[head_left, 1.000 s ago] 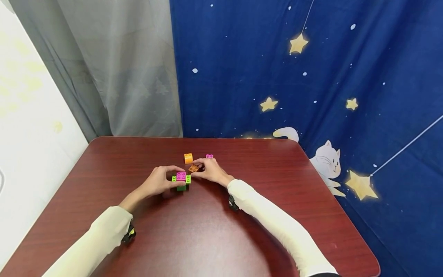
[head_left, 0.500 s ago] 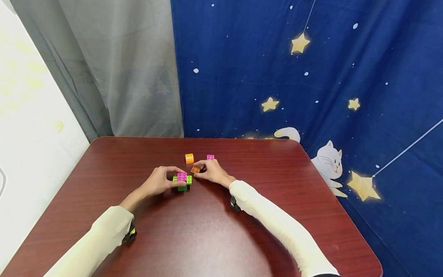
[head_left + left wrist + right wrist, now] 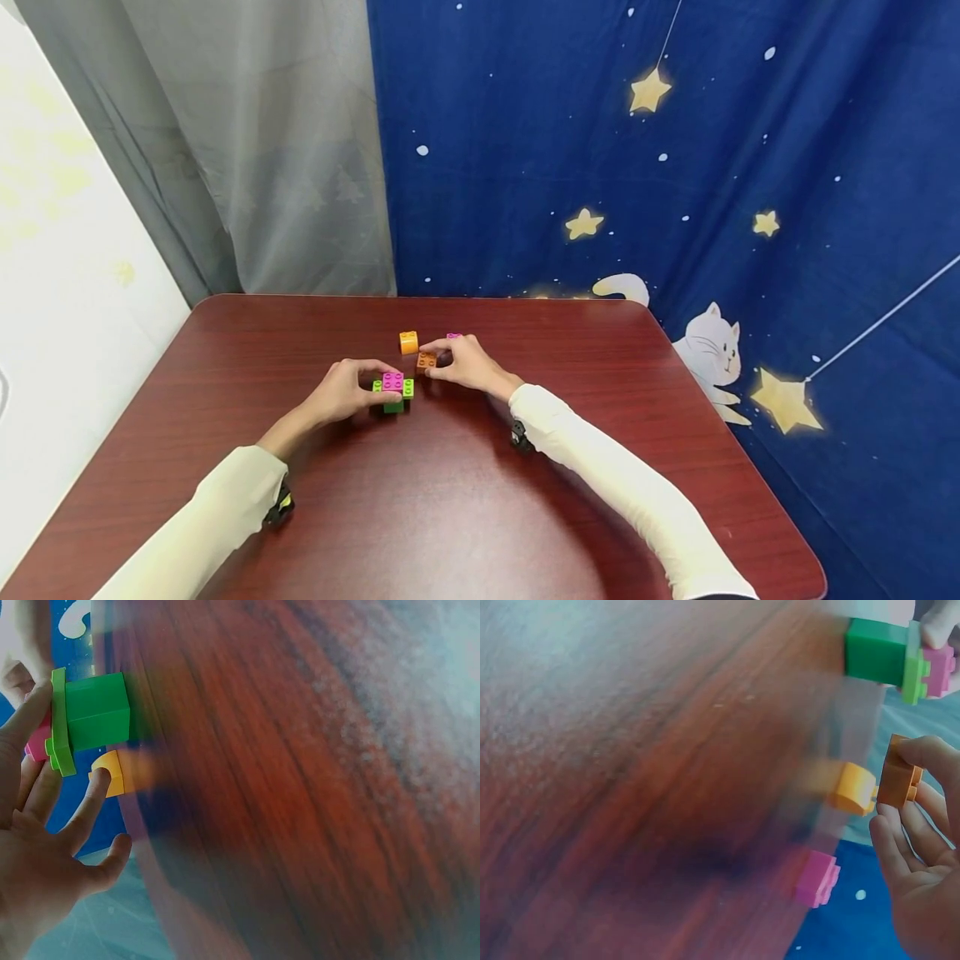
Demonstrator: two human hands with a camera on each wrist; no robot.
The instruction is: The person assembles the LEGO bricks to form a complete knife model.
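In the head view my left hand (image 3: 343, 392) grips a stack of toy building bricks between thumb and fingers. The stack has a pink brick (image 3: 392, 381) on top, a lime green plate (image 3: 408, 388) under it and a dark green brick (image 3: 393, 407) at the bottom. Just to its right, my right hand (image 3: 471, 365) pinches a brown-orange brick (image 3: 426, 362) by its sides, studs up. The right wrist view shows this brown-orange brick (image 3: 896, 774) between thumb and fingers, off the tabletop. The two held pieces are apart.
A yellow-orange brick with a rounded side (image 3: 408, 342) stands behind the hands on the dark red wooden table (image 3: 420, 517). A loose pink brick (image 3: 453, 336) is mostly hidden behind the right hand. Grey and blue curtains (image 3: 525, 150) hang past the far edge.
My right hand has lifted the brown-orange brick slightly and turned it from a slanted to a straighter position. My left hand and its brick stack stay in place.
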